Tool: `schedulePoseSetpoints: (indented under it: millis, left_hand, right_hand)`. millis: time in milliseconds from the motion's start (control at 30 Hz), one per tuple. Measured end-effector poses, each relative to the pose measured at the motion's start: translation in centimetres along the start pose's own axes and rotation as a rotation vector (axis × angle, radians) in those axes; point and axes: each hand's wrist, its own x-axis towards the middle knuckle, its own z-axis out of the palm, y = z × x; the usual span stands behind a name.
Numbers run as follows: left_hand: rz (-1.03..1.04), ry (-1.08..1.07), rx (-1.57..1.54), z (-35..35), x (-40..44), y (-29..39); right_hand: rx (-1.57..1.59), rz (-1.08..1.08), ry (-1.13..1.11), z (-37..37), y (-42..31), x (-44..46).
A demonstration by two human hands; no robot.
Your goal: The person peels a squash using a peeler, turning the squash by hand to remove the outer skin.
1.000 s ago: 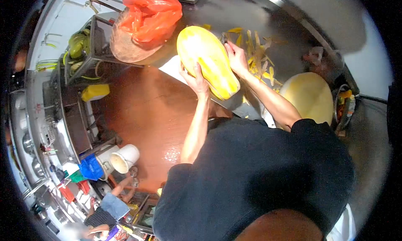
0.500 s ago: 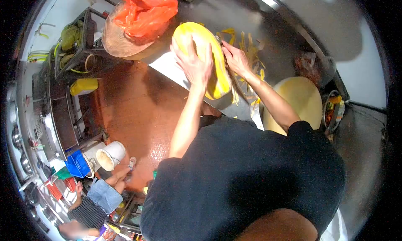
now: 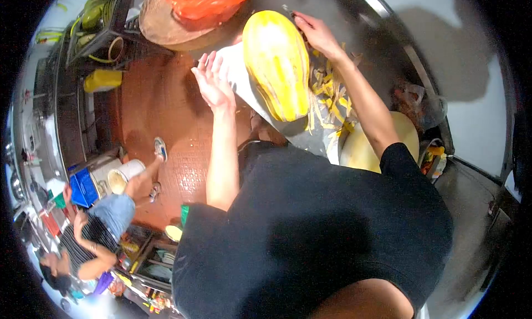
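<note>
A large yellow gourd (image 3: 276, 67) lies on the metal counter (image 3: 310, 141) near its front edge, its skin pared away in long streaks. My left hand (image 3: 215, 83) is off the gourd, to its left, fingers spread and holding nothing. Up and to the right of the gourd, my right hand (image 3: 317, 33) is closed round a small peeler (image 3: 287, 10), whose head points up and left, clear of the gourd. Yellow peel strips (image 3: 332, 100) lie in a heap just right of the gourd.
A round wooden board (image 3: 166, 22) with a red plastic bag (image 3: 208, 0) is at the upper left. Another pale gourd (image 3: 360, 150) lies beside my right forearm. At the lower left, another person (image 3: 91, 236) in a striped top is near a white bucket (image 3: 124, 175).
My left hand has come off the gourd and moved left. My right hand has lifted the peeler up, away from its side. The other person has shifted in view.
</note>
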Motion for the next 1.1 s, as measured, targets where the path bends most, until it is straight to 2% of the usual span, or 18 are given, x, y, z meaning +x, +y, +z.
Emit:
schedulePoseSetpoints:
  millis: [33,100,133,200,267,333,367,400,533,633,667,700,767,800,867,900,1000,1100]
  left_hand:
    - [-0.047,-0.016,-0.089,-0.5,0.0,-0.1]
    - [-0.139,-0.058,-0.273,-0.6,-0.1,-0.1]
    - [-0.095,-0.069,-0.12,-0.3,-0.3,-0.1]
    - [-0.015,-0.104,0.184,1.2,-0.8,-0.9]
    - [0.384,-0.209,0.789,3.2,-0.7,-2.6]
    - [0.572,-0.144,1.187,6.9,-2.0,-4.4]
    - [0.644,-0.177,1.256,8.2,-2.7,-4.5]
    - [0.694,-0.2,1.371,8.3,-2.5,-4.9]
    - [0.705,-0.203,1.31,7.8,-1.9,-5.2]
    - [0.703,-0.171,1.324,8.4,-3.0,-4.2]
    - [0.69,-0.165,1.328,8.5,-3.2,-4.2]
    - [0.683,-0.16,1.331,8.6,-3.5,-4.3]
    - [0.688,-0.151,1.343,8.7,-3.3,-4.5]
    - [0.694,-0.156,1.339,8.6,-3.0,-4.6]
    - [0.744,-0.155,1.349,8.1,-2.9,-4.8]
    - [0.713,-0.201,1.34,8.2,-3.3,-4.4]
    - [0.65,-0.293,1.235,8.0,-3.8,-3.4]
    - [0.657,-0.314,1.239,6.4,-3.7,-2.8]
  right_hand:
    - [0.085,-0.002,0.001,0.2,0.1,-0.4]
    - [0.065,0.027,-0.017,0.3,0.4,-0.8]
    - [0.051,0.039,-0.021,0.3,0.5,-0.7]
    - [-0.085,-0.081,-0.002,0.6,1.5,-0.1]
    - [-0.218,-0.234,0.042,0.7,2.0,0.9]
    - [-0.209,-0.077,-0.091,-0.2,-0.4,2.0]
    - [-0.158,-0.143,-0.147,-0.4,-0.3,3.5]
    - [-0.156,-0.09,-0.185,-0.7,-1.5,4.3]
    - [-0.316,-0.184,-0.373,-1.1,-2.3,6.7]
    - [-0.167,-0.021,-0.334,-2.8,-3.6,0.5]
    - [-0.201,0.163,-0.365,-4.0,-6.4,-3.1]
    - [-0.11,-0.09,-0.118,-1.6,-1.5,-6.1]
    - [-0.123,-0.034,0.092,0.3,-1.9,-13.7]
    - [-0.187,-0.131,0.163,1.9,-1.1,-17.5]
    - [-0.182,-0.01,0.185,3.9,-1.2,-25.8]
    - [-0.08,0.096,0.098,3.2,-2.6,-29.3]
    - [-0.065,0.28,-0.113,-0.4,0.3,-31.8]
    - [-0.151,0.147,-0.015,-5.6,-1.2,-23.9]
